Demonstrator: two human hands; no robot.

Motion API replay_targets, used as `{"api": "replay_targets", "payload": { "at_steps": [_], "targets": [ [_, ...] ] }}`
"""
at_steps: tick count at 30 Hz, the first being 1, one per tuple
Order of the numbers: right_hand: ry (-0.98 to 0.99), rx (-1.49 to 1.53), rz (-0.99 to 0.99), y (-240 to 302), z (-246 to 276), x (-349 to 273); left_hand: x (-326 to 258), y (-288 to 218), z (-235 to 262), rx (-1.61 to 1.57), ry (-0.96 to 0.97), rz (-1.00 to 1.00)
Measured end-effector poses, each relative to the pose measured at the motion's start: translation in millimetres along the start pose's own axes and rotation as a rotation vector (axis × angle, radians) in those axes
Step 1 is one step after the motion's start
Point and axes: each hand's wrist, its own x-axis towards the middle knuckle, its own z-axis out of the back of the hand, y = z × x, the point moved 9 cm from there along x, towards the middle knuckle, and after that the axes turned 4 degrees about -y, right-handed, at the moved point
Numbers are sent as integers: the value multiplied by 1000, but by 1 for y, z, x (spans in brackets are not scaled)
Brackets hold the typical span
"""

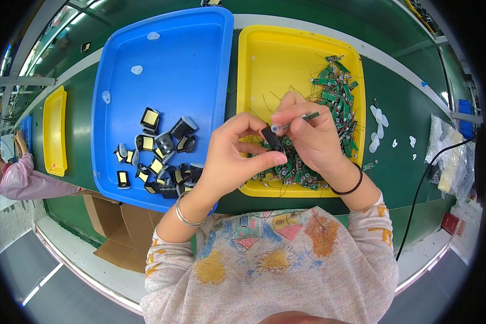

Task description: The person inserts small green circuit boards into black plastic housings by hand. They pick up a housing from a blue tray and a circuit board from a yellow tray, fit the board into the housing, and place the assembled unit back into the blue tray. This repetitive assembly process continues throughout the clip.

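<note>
My left hand (221,154) is closed on a small black plastic housing (271,139), held between thumb and fingers. Pinched in my right hand (319,141) is a small green circuit board (311,116) with a pale round part at one end, which is close to the housing's top; whether they touch I cannot tell. Both hands are over a yellow tray (275,46). Heaped along its right and near sides are green circuit boards (337,97) with thin wires. To the left, a blue tray (162,70) holds several black housings (164,142) with pale yellow pads.
Translucent plastic pieces (382,120) lie on the green table right of the yellow tray. Beyond them are clear plastic bags (453,156) and a black cable (424,181). Another yellow tray (54,132) and a person in pink (29,178) are far left. A cardboard box (124,229) stands below the table edge.
</note>
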Motion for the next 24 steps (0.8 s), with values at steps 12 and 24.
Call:
{"api": "replay_targets", "payload": {
  "at_steps": [12, 24],
  "targets": [
    [23, -289, 212, 28, -6, -4, 3, 3, 6, -363, -17, 110],
    [22, -1154, 781, 60, -39, -20, 0, -3, 20, -337, -111, -89]
  ]
}}
